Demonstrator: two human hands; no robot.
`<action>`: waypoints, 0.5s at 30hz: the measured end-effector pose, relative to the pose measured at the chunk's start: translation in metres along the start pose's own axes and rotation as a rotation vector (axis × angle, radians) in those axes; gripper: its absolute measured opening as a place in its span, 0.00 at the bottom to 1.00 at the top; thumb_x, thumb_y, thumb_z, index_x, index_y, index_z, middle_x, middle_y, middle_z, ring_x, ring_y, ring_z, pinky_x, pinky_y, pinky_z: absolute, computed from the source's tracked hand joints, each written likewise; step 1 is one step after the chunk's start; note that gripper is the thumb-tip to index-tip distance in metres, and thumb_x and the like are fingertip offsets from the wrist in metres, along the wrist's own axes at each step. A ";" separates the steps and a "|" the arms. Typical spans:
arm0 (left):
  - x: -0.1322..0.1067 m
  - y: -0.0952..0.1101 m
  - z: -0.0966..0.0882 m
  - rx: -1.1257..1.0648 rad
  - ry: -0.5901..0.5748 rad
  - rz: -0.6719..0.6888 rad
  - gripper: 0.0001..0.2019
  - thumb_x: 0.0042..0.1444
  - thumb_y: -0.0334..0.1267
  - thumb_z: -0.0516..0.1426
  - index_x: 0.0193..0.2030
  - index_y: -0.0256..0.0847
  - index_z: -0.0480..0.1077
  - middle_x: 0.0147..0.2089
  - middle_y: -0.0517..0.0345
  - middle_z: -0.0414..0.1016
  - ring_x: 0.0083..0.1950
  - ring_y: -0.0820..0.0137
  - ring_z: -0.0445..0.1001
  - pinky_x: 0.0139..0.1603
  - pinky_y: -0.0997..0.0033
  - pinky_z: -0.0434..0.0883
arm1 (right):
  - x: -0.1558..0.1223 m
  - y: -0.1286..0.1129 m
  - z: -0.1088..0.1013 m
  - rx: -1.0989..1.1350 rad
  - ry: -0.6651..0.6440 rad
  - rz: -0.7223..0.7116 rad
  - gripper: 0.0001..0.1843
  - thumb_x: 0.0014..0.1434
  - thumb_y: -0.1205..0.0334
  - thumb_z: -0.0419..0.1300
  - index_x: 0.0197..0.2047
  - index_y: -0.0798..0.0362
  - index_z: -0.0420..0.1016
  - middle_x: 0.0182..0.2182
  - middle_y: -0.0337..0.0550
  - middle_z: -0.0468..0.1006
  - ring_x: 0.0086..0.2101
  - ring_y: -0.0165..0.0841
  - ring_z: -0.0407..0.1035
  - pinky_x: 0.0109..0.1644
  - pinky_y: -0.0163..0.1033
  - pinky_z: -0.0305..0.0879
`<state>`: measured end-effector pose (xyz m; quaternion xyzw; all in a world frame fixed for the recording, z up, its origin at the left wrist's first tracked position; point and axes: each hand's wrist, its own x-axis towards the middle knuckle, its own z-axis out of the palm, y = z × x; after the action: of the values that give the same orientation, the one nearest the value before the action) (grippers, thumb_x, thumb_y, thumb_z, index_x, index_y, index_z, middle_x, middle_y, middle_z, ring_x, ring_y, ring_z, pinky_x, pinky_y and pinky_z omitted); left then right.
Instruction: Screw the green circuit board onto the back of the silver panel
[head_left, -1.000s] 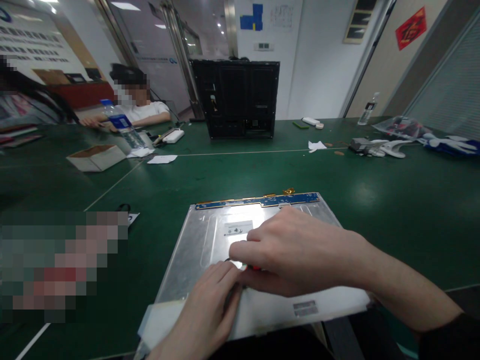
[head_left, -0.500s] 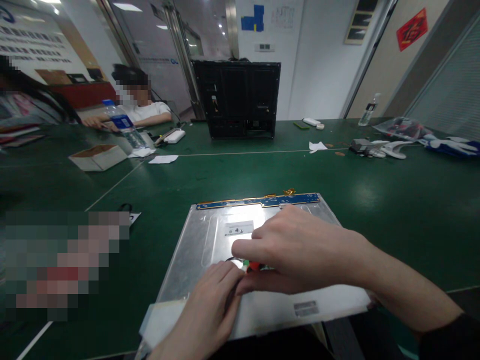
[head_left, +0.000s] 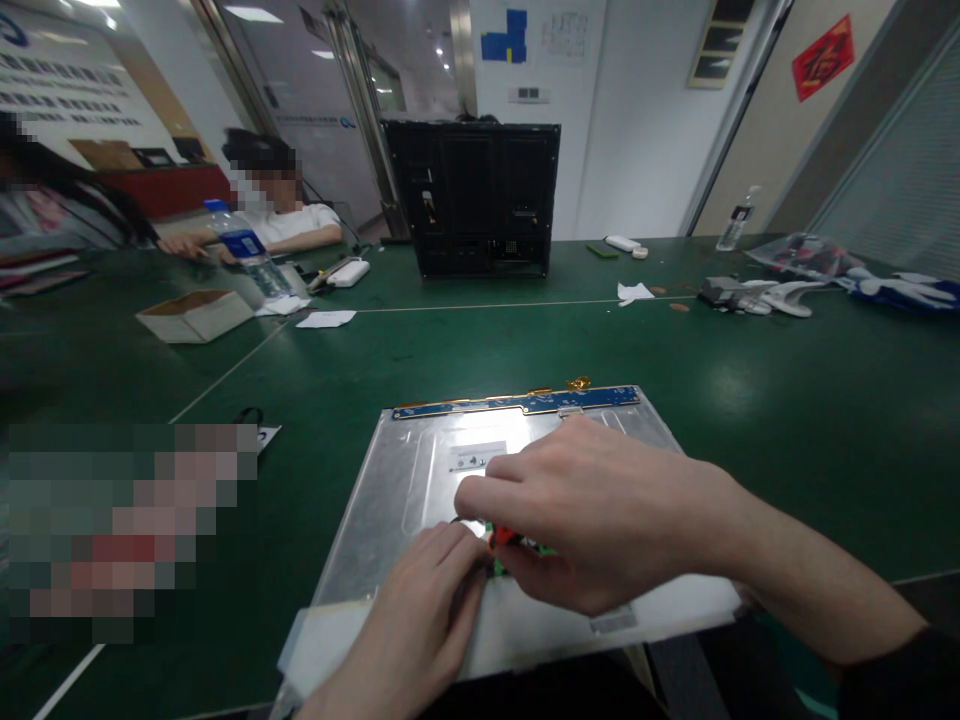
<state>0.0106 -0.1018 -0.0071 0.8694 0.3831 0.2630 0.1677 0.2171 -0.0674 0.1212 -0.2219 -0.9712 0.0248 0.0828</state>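
A silver flat display panel (head_left: 382, 500) lies back side up at the table's near edge, with a narrow blue circuit strip (head_left: 517, 402) along its far side. Part of a small green circuit board (head_left: 497, 566) shows between my hands. My right hand (head_left: 577, 510) is curled over it, thumb and index finger closed around an orange-red object (head_left: 504, 538) that looks like a tool handle; its tip is hidden. Beside it, my left hand (head_left: 427, 590) rests low on the panel, fingers bent together with the tips at the board. What those fingers grip, if anything, is hidden.
A black monitor housing (head_left: 476, 200) stands across the green table (head_left: 360, 365). To the left are an open cardboard box (head_left: 196, 316), a water bottle (head_left: 247, 250) and two seated people. Gloves (head_left: 780, 298) and a second bottle (head_left: 739, 220) lie or stand at the right.
My right hand has turned slightly and its thumb has shifted right and down, baring more of the orange-red object and green board. The left hand is almost still.
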 end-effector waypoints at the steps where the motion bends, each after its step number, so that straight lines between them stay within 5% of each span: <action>1: 0.000 0.000 0.001 0.003 0.003 0.003 0.08 0.59 0.29 0.48 0.39 0.42 0.66 0.38 0.53 0.73 0.39 0.62 0.72 0.38 0.65 0.71 | 0.000 0.001 0.001 -0.009 0.003 0.004 0.07 0.61 0.61 0.52 0.43 0.52 0.64 0.28 0.37 0.75 0.22 0.28 0.57 0.24 0.38 0.40; 6: -0.003 -0.004 0.004 0.017 0.020 0.015 0.07 0.60 0.30 0.48 0.38 0.43 0.65 0.36 0.55 0.72 0.37 0.62 0.72 0.36 0.66 0.71 | 0.001 0.003 0.005 -0.025 0.011 -0.005 0.11 0.65 0.52 0.52 0.39 0.51 0.66 0.23 0.35 0.73 0.21 0.27 0.58 0.24 0.38 0.39; 15: -0.001 -0.001 0.001 0.007 0.013 0.014 0.08 0.57 0.29 0.49 0.39 0.43 0.66 0.38 0.53 0.74 0.39 0.62 0.74 0.38 0.66 0.72 | 0.000 -0.001 0.003 -0.010 0.002 -0.020 0.07 0.60 0.63 0.53 0.42 0.53 0.63 0.29 0.37 0.74 0.22 0.27 0.56 0.23 0.38 0.40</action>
<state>0.0099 -0.1019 -0.0084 0.8710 0.3790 0.2684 0.1604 0.2162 -0.0683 0.1187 -0.2125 -0.9734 0.0188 0.0830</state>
